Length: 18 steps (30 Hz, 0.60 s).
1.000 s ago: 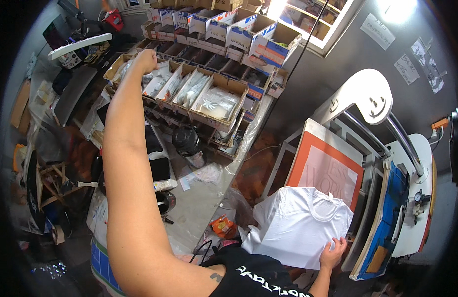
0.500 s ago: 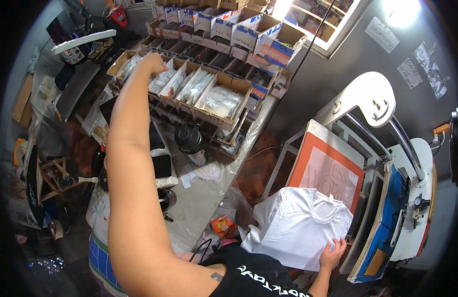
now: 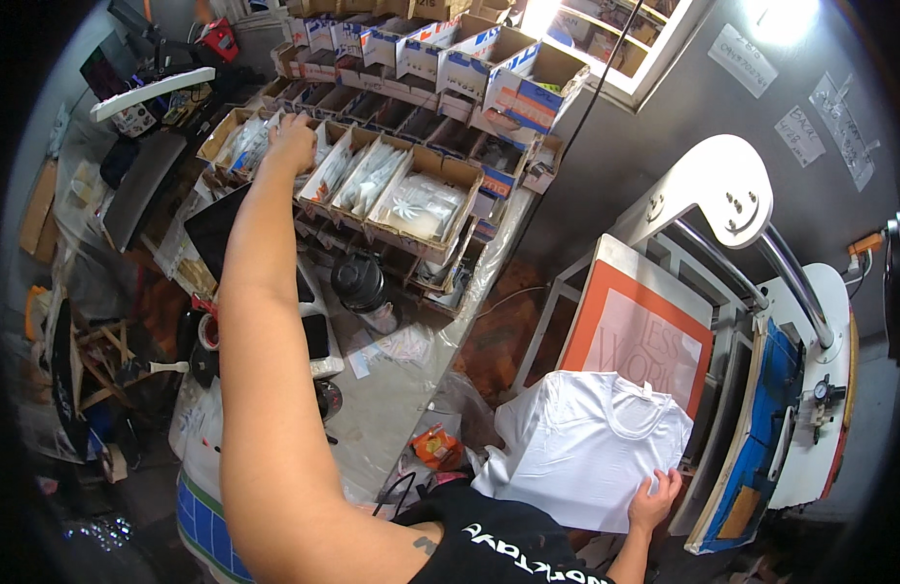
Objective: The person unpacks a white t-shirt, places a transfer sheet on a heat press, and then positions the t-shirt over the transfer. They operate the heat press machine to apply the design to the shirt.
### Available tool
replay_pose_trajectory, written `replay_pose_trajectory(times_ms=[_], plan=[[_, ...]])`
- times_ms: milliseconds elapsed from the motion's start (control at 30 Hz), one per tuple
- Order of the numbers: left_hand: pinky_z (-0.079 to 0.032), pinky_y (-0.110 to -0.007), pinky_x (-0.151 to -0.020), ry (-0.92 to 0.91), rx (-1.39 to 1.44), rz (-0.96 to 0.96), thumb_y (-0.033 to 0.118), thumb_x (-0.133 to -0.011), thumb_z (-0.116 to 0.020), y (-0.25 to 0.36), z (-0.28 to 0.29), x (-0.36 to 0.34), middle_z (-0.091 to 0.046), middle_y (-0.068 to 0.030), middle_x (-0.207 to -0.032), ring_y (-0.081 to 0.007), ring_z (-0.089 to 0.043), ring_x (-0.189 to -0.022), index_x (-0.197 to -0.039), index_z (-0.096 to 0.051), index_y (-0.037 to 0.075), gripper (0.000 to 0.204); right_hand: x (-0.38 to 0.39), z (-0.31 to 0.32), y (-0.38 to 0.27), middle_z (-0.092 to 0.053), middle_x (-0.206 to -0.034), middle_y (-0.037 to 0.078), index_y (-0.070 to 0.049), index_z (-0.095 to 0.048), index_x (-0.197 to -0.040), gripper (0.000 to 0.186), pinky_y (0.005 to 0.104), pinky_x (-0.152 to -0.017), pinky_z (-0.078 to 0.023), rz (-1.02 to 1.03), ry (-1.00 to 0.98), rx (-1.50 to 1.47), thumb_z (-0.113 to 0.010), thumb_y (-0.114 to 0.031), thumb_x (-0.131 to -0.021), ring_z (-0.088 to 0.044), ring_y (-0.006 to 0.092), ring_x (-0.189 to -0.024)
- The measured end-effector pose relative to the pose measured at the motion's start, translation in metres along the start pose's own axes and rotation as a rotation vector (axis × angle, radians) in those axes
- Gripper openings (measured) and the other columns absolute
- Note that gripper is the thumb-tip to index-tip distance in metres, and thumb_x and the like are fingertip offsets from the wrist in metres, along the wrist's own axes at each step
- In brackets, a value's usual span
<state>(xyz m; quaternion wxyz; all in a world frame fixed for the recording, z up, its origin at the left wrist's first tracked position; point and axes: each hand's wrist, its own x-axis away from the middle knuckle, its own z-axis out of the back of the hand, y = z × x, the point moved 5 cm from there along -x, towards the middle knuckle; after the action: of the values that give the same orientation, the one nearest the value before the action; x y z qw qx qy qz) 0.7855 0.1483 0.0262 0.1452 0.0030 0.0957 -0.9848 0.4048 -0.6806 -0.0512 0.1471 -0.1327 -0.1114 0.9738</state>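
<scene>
My left hand [image 3: 292,146] is stretched far out over a row of cardboard bins. Its fingers curl down among clear plastic packets [image 3: 243,146] in the left part of the row; the fingertips are hidden, and what they pinch cannot be made out. At the lower right, my right hand [image 3: 654,498] lies with fingers apart on the right edge of a white T-shirt [image 3: 591,453]. The shirt is spread flat, neckline pointing away from me. Beyond its collar shows a board with an orange border [image 3: 584,341] and faint lettering under a see-through sheet.
A white press machine [image 3: 717,185] with metal rods stands to the right, beside a blue panel [image 3: 779,409]. Left of the shirt, a plastic-covered table [image 3: 401,389] carries a dark-lidded bottle [image 3: 360,282] and papers. Stacked cardboard bins [image 3: 469,63] rise at the back. A phone-like dark object lies under my arm.
My left hand has shifted slightly left and its fingers have turned down among the packets. The view has tilted a little. My right hand stays on the T-shirt.
</scene>
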Motion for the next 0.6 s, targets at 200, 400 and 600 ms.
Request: replay_pose_trajectory(times_ms=[200, 400, 600], plan=[[-0.053, -0.039, -0.074, 0.020, 0.506, 0.105, 0.010, -0.070, -0.084, -0.042, 0.023, -0.016, -0.073, -0.0117, -0.083, -0.0232, -0.071, -0.079, -0.080, -0.069, 0.006, 0.019, -0.008, -0.002, -0.017, -0.051, -0.131, 0.023, 0.003, -0.064, -0.105, 0.023, 0.0466, -0.103, -0.043, 0.064, -0.004, 0.022, -0.063, -0.005, -0.083, -0.051, 0.0408, -0.123], [-0.055, -0.038, -0.078, 0.256, 0.539, 0.135, 0.012, -0.077, -0.080, -0.055, 0.056, 0.006, -0.074, -0.0147, -0.091, -0.0244, -0.072, -0.088, -0.096, -0.075, 0.008, 0.020, -0.020, 0.001, -0.032, -0.051, -0.131, 0.024, 0.004, -0.065, -0.104, 0.023, 0.0467, -0.103, -0.043, 0.090, 0.039, -0.137, -0.063, -0.003, -0.082, -0.051, 0.0410, -0.122], [-0.058, -0.034, -0.089, 0.068, 1.982, -0.170, 0.006, -0.097, -0.057, 0.136, 0.095, 0.131, -0.068, -0.0165, -0.107, -0.0234, -0.070, -0.096, -0.114, -0.057, -0.005, 0.020, -0.018, 0.005, -0.090, -0.066, -0.109, 0.020, 0.000, -0.069, -0.101, 0.022, 0.0420, -0.093, -0.049, 0.264, 0.026, -0.424, -0.063, 0.001, -0.080, -0.063, 0.0365, -0.105]])
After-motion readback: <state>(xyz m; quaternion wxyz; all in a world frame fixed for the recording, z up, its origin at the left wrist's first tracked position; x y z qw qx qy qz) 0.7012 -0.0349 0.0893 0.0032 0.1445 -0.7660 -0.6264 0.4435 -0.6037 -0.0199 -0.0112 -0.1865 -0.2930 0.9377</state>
